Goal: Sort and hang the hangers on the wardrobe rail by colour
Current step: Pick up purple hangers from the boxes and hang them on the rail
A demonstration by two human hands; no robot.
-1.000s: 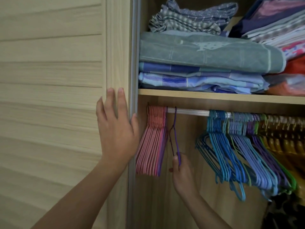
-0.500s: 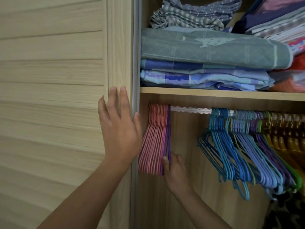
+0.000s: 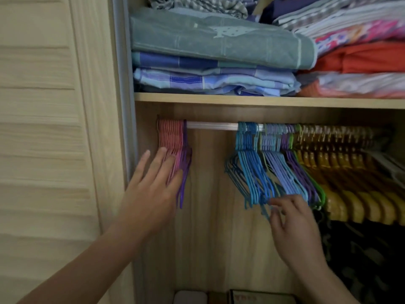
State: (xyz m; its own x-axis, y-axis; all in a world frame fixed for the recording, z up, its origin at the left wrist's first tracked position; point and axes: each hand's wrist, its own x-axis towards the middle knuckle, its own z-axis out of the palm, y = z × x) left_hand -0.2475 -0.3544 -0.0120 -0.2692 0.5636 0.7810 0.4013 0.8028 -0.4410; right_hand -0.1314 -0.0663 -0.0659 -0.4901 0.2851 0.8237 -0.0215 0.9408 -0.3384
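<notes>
Single head-worn view, close in, faced straight into the open wooden wardrobe, pale metal rail (image 3: 211, 125) at mid-height, angled slightly down.

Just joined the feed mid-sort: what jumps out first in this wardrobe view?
The rail carries colour groups: pink hangers packed at its left end, then a bare gap, then blue hangers running into purple, green and yellow. The left hand lies flat against the pink bunch; the right hand reaches at the blue hangers' lower ends.

Pink hangers (image 3: 172, 145) bunched at rail (image 3: 211, 125) left end; blue-purple hangers (image 3: 269, 163) mid-rail.
</notes>
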